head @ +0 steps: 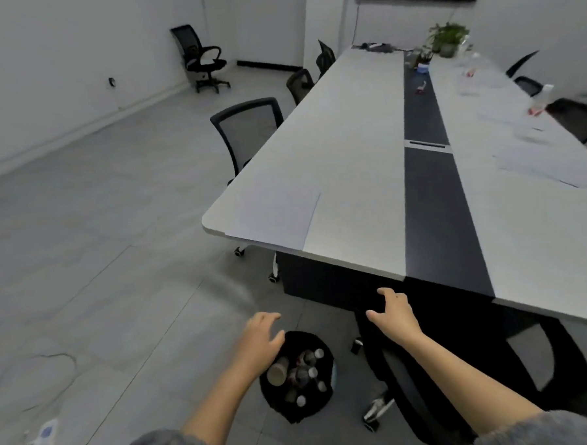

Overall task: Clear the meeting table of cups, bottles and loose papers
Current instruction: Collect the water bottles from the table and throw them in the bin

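While both forearms reach forward from grey sleeves at the bottom of the frame, the left hand [262, 336] hangs over the rim of a black bin [296, 407] on the floor, fingers loosely spread and holding nothing. Inside the bin lie several bottles [306, 369] with pale caps and a brown cup [277, 373]. Just right of it, the right hand [393, 310] is likewise open and empty, its fingers curled slightly over the top edge of a black chair [405, 379] whose back fills the lower centre; whether the fingertips actually touch the chair cannot be told. Beyond the hands the long white meeting table [350, 171] runs toward the upper right, split lengthwise by a dark strip [436, 211]. On its near left corner lies a sheet of paper [275, 216], one edge at the table's rim. Farther along the right side more loose papers [533, 162] are scattered, blurred, with a small red and white item [421, 88] on the dark strip and what look like clear bottles [544, 95] near the right edge. At the far end stands a potted plant [447, 39]. Black mesh chairs [248, 131] line the table's left side, and one office chair [202, 58] stands apart by the wall at the upper left.
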{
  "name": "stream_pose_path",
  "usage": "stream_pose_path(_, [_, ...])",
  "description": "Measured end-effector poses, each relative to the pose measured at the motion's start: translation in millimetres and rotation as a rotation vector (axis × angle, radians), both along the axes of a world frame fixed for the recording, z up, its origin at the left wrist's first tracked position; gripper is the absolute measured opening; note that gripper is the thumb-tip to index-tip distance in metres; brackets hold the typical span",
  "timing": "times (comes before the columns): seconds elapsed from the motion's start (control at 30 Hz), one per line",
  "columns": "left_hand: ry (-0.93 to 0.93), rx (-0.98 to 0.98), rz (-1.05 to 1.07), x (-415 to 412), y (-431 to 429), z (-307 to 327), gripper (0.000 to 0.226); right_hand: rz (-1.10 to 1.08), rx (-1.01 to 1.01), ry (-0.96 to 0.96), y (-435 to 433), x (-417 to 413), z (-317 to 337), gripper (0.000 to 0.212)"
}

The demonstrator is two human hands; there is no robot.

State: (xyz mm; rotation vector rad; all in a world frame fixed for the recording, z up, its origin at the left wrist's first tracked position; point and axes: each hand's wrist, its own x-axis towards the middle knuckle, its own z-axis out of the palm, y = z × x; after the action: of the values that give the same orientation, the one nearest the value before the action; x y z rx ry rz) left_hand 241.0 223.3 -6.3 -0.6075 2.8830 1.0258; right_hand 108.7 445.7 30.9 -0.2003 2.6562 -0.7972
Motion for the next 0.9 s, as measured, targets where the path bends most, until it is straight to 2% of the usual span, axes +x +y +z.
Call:
stream_pose_path(0.43, [0.243,0.042,-0.483,-82.8,172.3,52.0,0.040,-0.384,-0.094,0.206,202.6,46.8,76.4,0.057])
stream_pose_path(0.67, [0.321,0.052,-0.597,-104.5,294.4,73.6,0.039,-0.510,-0.088,0.253,323.6,61.5,87.1,0.056])
stream_pose_path(0.9, [0.328,0.189,-0.613,-120.4,439.4,83.4,0.035,-0.658,-0.116,0.307,459.5,71.9,100.3,0.057])
